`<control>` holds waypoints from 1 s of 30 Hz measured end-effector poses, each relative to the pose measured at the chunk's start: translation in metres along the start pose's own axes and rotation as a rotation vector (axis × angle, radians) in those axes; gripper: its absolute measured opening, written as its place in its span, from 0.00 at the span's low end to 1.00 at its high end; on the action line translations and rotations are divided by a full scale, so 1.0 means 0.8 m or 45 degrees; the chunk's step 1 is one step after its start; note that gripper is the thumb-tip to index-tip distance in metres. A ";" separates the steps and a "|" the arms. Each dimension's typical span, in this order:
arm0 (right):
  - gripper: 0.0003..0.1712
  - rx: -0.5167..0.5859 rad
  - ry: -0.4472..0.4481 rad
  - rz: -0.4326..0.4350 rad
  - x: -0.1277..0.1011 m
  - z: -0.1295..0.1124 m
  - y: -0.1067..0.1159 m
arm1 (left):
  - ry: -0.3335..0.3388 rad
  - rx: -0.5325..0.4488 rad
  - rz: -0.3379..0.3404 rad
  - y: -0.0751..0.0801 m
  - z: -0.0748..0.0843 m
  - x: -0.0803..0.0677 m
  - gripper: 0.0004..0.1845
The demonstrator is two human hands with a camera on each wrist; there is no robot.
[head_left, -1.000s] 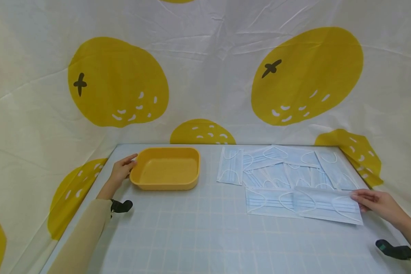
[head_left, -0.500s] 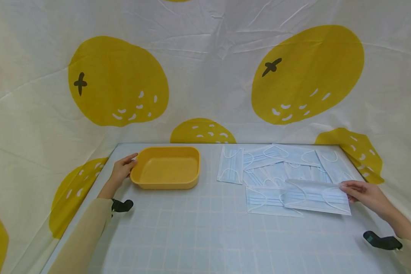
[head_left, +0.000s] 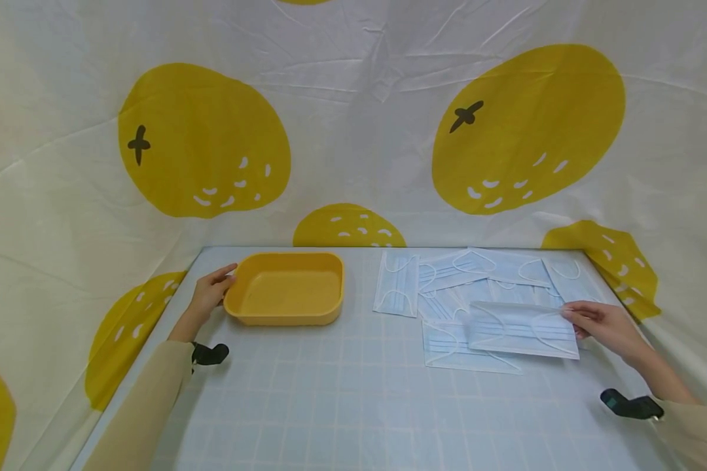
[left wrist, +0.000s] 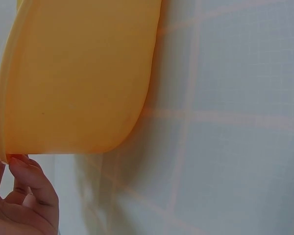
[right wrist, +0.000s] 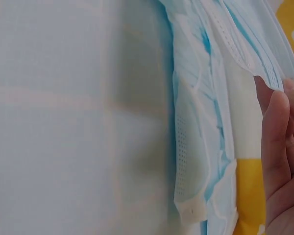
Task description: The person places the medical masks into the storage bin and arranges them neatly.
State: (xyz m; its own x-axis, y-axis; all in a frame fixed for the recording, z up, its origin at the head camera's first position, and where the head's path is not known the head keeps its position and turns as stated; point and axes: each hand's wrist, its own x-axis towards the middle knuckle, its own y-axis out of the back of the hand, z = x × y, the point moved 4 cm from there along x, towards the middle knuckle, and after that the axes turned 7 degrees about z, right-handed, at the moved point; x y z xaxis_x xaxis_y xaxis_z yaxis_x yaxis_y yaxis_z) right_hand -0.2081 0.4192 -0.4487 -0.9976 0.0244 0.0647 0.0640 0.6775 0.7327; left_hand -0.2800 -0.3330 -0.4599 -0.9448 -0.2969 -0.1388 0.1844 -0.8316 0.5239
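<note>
My left hand pinches the left rim of a yellow rectangular tub, which stands at the back left of the table. Thumb and fingers meet at the tub's lip in the left wrist view. At the right, my right hand pinches a light blue face mask by its right end between thumb and fingers. This mask hangs raised and slightly tilted, with white ear loops showing, and it covers part of another mask that lies flat below it. Inside, the tub holds nothing.
Several more face masks lie overlapping at the back right of the table. Behind the table's far edge hangs a white curtain with yellow fruit prints. A black wrist strap piece juts from the right sleeve.
My right hand has moved left and a little away from me, carrying the pinched mask up over the others. The left hand and the tub stay where they were.
</note>
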 end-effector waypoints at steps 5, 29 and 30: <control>0.27 0.076 0.002 0.037 0.012 0.005 -0.012 | 0.013 -0.006 -0.004 0.000 0.000 -0.001 0.26; 0.24 0.142 0.085 0.051 0.029 -0.072 -0.067 | 0.014 0.001 0.017 -0.002 0.001 -0.003 0.26; 0.24 0.153 0.086 0.059 0.030 -0.074 -0.070 | 0.015 0.000 0.016 -0.002 0.001 -0.003 0.26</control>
State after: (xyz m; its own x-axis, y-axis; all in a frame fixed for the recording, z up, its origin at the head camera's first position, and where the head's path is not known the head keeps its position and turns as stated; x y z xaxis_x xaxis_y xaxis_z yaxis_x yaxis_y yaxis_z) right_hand -0.2340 0.3386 -0.4484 -0.9894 0.0105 0.1451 0.1021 0.7603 0.6415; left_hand -0.2784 -0.3307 -0.4595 -0.9391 -0.3128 -0.1422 0.1960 -0.8277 0.5259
